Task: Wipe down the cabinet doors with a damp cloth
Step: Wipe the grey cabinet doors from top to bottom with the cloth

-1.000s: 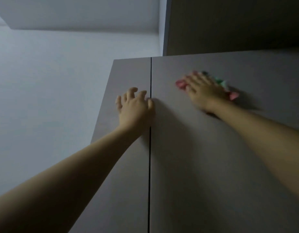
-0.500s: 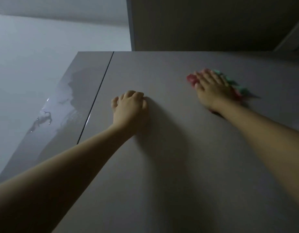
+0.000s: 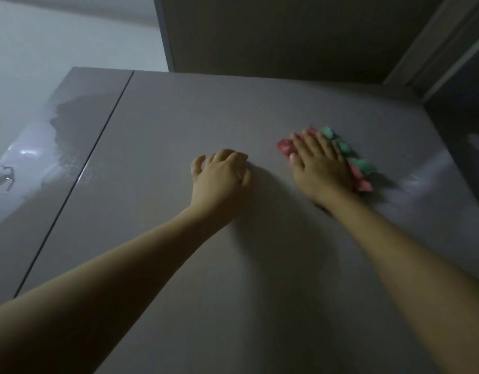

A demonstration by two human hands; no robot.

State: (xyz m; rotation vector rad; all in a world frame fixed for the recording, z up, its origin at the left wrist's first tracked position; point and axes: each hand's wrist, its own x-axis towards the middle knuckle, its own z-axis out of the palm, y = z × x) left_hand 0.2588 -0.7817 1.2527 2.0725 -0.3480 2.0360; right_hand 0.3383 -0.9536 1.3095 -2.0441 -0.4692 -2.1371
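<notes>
1. My right hand (image 3: 320, 168) lies flat on the crumpled pink-and-green damp cloth (image 3: 353, 160), fingers straight and close together, pressing it against the wide glossy grey cabinet door (image 3: 233, 265). I do not curl round the cloth; the palm and fingers cover most of it.
2. The cloth sits on the upper right part of that door. Its pink end shows past my fingertips on the left; green and pink folds stick out along the right side of my hand.
3. My left hand (image 3: 222, 175) rests against the same door, just left of the right hand and apart from the cloth. Its fingers are bent at the knuckles and hold nothing; the thumb stands out to the left.
4. A dark vertical seam separates this door from the narrower grey cabinet door (image 3: 60, 168) on the left, which carries dim reflections on its gloss.
5. Above the doors runs a dark overhead panel (image 3: 273, 33); a pale wall (image 3: 44, 36) shows at upper left.
6. Lighting is low; moisture on the surface cannot be judged.
</notes>
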